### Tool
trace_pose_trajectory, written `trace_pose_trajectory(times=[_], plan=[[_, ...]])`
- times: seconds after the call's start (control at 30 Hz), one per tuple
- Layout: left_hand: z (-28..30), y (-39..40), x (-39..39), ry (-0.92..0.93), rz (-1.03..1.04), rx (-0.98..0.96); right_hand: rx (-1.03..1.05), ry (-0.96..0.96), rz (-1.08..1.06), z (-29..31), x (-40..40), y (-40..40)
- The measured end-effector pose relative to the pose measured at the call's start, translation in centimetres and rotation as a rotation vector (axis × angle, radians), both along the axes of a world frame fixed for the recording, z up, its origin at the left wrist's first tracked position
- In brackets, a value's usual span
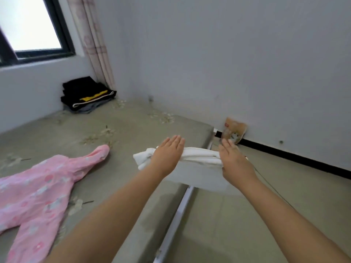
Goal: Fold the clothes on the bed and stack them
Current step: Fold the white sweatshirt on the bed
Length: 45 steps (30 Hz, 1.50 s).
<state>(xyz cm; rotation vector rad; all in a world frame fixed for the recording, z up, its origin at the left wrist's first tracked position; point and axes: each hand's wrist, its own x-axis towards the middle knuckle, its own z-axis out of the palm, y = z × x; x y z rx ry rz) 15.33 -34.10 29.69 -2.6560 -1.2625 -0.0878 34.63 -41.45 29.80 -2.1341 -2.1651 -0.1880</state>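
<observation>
White folded garment is being carried over the near corner of the bed, held up between both hands and jutting past the bed's edge toward the floor. Left hand is lying flat over the garment's left end, fingers straight and pressed together; right hand is doing the same at its right end, fingers straight and together. Thumbs are hidden under the cloth, so cannot tell whether they are pinching it.

Step in hand, as a guess: folding of this piece looks finished and it is being moved for stacking. Next move calls for a reach across the bed to the dark stack at the bed's far corner under the curtain, keeping the fold flat and setting it squarely on top.

Count: one white garment in hand, one pink patterned garment lying spread and unfolded on the bed to the left of the hands, one stack of folded dark clothes, layers too blurred to count. One brown packet is leaning on the wall beyond the bed's corner.
</observation>
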Motion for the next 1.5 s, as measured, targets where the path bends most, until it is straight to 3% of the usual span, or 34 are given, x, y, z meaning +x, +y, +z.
trace_pose_trajectory(times=[0.33, 0.6, 0.87, 1.1, 1.5], plan=[[10.7, 16.3, 20.5, -0.083, -0.1, 0.218, 0.101, 0.013, -0.139, 11.7, 19.5, 14.2], [15.1, 34.2, 35.2, -0.078, -0.161, 0.261, 0.1, 0.033, -0.21, 14.9, 33.2, 30.7], [12.6, 50.4, 47.9, -0.018, -0.148, 0.263, 0.112, 0.036, -0.192, 12.4, 46.0, 46.5], [10.6, 65.4, 55.8, 0.053, 0.002, 0.158, -0.034, 0.058, 0.003, 10.6, 55.7, 65.9], [6.4, 92.3, 55.6, 0.113, 0.43, 0.11, -0.018, -0.073, 0.35, 6.7, 56.7, 98.2]])
